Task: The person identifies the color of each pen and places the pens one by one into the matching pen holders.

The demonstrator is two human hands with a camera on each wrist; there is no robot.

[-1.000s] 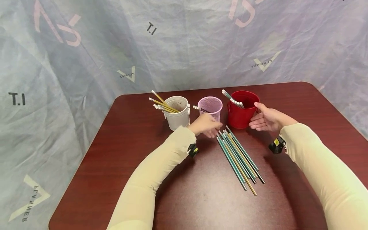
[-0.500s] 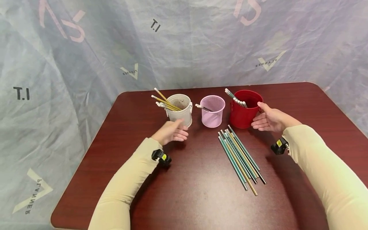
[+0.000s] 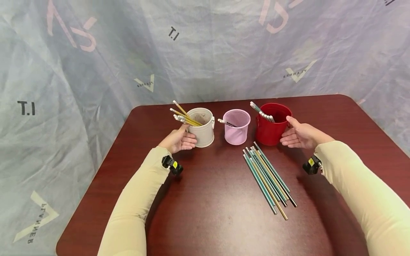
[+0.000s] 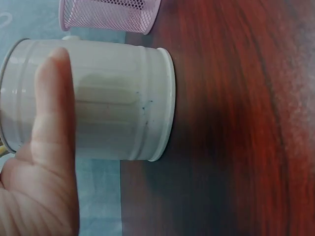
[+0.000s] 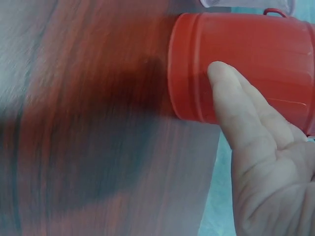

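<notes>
My left hand point(image 3: 178, 140) is at the left side of a white metal bucket point(image 3: 205, 136), thumb near the rim and fingers extended along the wall. Several yellow pencils point(image 3: 189, 119) with white erasers lean out of that bucket. On the other side, my right hand point(image 3: 303, 136) has its straight fingers beside a red bucket point(image 3: 268, 134), the thumb up at the rim. Several teal pencils point(image 3: 256, 107) stick out of the red bucket. Between the two stands a pink mesh cup point(image 3: 236, 136) with dark pencils point(image 3: 226, 123) leaning left in it.
A loose bunch of teal and gold pencils point(image 3: 266, 177) lies on the dark red wooden table point(image 3: 205, 213), in front of the cup and red bucket. Behind the table's far edge hangs a grey printed cloth point(image 3: 224, 53).
My left hand has moved left, from the eraser ends of the loose pencils past the pink cup to the white bucket's left side. The right hand stays by the red bucket.
</notes>
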